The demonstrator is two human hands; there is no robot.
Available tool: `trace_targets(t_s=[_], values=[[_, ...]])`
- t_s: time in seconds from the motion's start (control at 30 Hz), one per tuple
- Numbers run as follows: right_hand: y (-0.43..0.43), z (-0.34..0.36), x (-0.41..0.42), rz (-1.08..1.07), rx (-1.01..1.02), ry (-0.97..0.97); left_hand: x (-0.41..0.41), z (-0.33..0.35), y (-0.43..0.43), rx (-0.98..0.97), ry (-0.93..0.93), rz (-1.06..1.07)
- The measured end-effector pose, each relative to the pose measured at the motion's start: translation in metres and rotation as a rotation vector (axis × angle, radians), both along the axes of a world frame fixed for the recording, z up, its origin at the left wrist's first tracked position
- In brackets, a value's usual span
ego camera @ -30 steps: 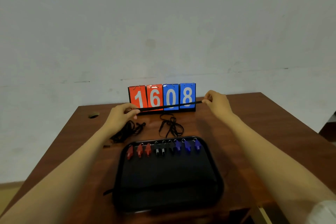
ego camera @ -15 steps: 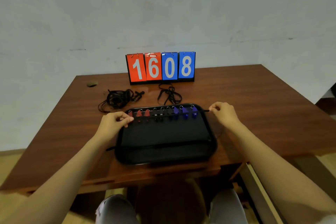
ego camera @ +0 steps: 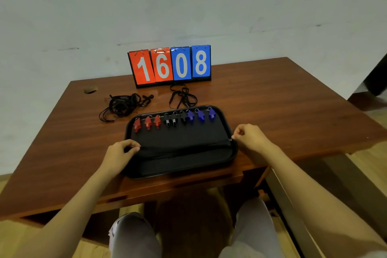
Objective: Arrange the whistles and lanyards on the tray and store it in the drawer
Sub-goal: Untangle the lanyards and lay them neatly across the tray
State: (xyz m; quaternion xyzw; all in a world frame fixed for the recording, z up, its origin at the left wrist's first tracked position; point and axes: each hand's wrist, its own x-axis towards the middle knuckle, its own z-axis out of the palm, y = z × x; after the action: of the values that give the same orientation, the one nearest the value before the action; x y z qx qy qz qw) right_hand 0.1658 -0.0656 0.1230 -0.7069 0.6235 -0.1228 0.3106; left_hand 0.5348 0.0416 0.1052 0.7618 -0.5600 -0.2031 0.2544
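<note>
A black tray (ego camera: 227,162) lies at the table's near edge. Along its far side stand red whistles (ego camera: 147,122), black whistles (ego camera: 173,119) and blue whistles (ego camera: 201,115) in one row. A black lanyard (ego camera: 184,146) is stretched straight across the tray's middle. My left hand (ego camera: 120,153) pinches its left end and my right hand (ego camera: 249,138) pinches its right end at the tray's rim. A tangled bundle of lanyards (ego camera: 121,106) and a smaller lanyard loop (ego camera: 183,96) lie on the table behind the tray.
A flip scoreboard (ego camera: 169,66) reading 1608 stands at the table's back edge against the wall. A cable hole (ego camera: 90,90) sits at the back left. A drawer front (ego camera: 178,187) runs under the tabletop, above my knees.
Both hands have carried the stretched lanyard from in front of the scoreboard, over the whistle row, down to the middle of the tray. The head has tilted downward.
</note>
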Motion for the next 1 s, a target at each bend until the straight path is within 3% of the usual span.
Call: trace_targets(t_s=[0.27,0.43,0.6,1.0], values=[[0.004,-0.009,0.004,0.012,-0.070,0.023,0.012,-0.017,0.005,-0.001,-0.235,-0.024],[0.005,-0.013,0.007,0.124,-0.248,0.235,0.007,-0.021,0.008,-0.027,-0.394,-0.056],[0.007,-0.017,0.011,0.284,-0.247,0.286,0.004,-0.024,0.014,-0.054,-0.447,-0.164],[0.006,-0.021,0.012,0.212,-0.209,0.296,0.005,-0.027,0.022,-0.105,-0.410,-0.079]])
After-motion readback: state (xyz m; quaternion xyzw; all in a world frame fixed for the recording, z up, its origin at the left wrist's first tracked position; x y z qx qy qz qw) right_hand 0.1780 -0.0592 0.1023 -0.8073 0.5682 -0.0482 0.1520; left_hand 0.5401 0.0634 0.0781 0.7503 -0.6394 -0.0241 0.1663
